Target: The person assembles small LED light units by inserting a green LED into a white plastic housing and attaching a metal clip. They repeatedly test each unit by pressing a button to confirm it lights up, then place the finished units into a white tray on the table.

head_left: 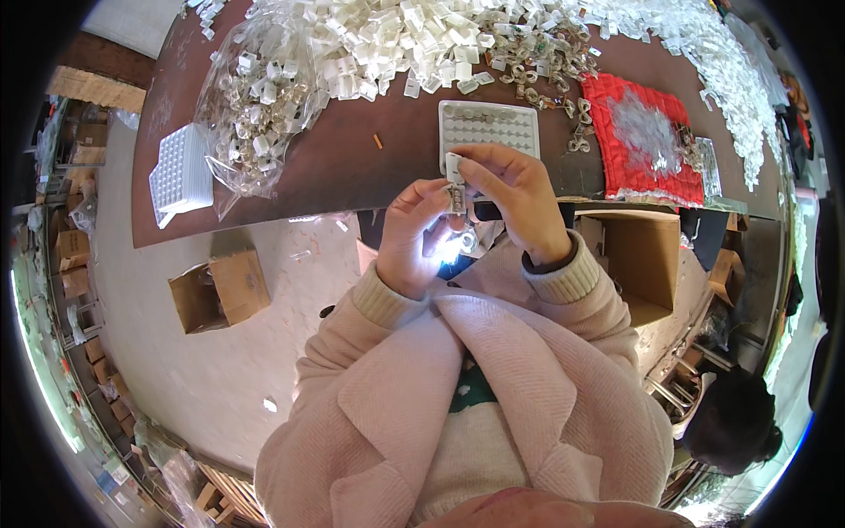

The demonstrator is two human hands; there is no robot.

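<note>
In front of my chest, just off the table's near edge, both hands meet around small parts. My left hand (408, 236) pinches a small pale module (456, 199) with metallic details between thumb and fingers. Right above it, my right hand (521, 195) grips a small white plastic case (453, 167) by thumb and forefinger. The two pieces are close together; I cannot tell whether they are joined. A bright white light (452, 250) glows beneath the left fingers, beside what looks like a coil of thin wire. Behind the hands lies a white tray (446, 132) with rows of round pockets.
White plastic cases (396, 44) heap at the back, beside wired parts (550, 57). A clear bag (251, 132) of parts and stacked white trays (182, 172) stand left. Right are a red cloth (603, 132) and clear pieces (704, 57). Cardboard boxes (245, 286) sit below.
</note>
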